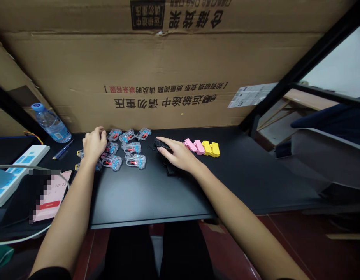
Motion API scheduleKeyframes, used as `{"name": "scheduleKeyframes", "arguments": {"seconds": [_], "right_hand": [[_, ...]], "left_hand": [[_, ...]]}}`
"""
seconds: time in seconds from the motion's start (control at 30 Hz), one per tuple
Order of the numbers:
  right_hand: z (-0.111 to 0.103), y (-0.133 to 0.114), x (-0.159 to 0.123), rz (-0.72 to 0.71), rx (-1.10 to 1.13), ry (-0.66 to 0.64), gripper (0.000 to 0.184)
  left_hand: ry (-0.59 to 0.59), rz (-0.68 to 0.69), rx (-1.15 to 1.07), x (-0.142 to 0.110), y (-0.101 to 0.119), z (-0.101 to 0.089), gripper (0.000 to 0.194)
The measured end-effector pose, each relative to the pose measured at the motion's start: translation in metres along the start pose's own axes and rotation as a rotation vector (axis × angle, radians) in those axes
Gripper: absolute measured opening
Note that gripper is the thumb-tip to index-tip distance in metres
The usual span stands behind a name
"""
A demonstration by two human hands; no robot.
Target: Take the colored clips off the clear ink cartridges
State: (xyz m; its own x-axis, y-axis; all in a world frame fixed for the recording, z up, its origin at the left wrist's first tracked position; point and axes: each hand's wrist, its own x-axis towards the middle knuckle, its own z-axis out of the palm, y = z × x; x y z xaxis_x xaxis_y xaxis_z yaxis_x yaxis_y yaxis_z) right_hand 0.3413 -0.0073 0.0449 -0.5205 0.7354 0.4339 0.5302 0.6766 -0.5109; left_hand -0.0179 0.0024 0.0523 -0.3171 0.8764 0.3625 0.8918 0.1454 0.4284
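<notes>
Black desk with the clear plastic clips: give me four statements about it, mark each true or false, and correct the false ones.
1. The right hand rests on small black plastic parts. True.
2. The left hand holds the pink blocks. False: it is beside the clear plastic clips; the pink blocks lie far to the right.
3. The clear water bottle stands upright. False: it lies slanted.
4. A white power strip lies left of the clips. True.

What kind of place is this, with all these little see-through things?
It looks like a small workroom, though I can't be sure. There's a black desk with clear plastic parts laid out, a big cardboard box behind, and a power strip.
</notes>
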Motion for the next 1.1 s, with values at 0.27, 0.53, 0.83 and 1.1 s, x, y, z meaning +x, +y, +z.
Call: {"name": "scheduleKeyframes", "arguments": {"seconds": [0.27,0.53,0.83,1.1], "right_hand": [[0.001,-0.004,0.001,0.044,0.066,-0.014,0.046],[0.006,-0.004,0.002,0.136,0.258,0.143,0.031],[0.016,-0.004,0.003,0.255,0.438,0.171,0.03],[0.021,0.0,0.003,0.233,0.367,0.198,0.027]], "left_hand": [[-0.031,0.465,-0.334,-0.031,0.064,0.003,0.028],[-0.216,0.817,-0.689,-0.075,0.11,0.033,0.028],[-0.294,0.681,-0.799,-0.077,0.11,0.04,0.033],[-0.326,0.733,-0.679,-0.083,0.115,0.039,0.027]]}}
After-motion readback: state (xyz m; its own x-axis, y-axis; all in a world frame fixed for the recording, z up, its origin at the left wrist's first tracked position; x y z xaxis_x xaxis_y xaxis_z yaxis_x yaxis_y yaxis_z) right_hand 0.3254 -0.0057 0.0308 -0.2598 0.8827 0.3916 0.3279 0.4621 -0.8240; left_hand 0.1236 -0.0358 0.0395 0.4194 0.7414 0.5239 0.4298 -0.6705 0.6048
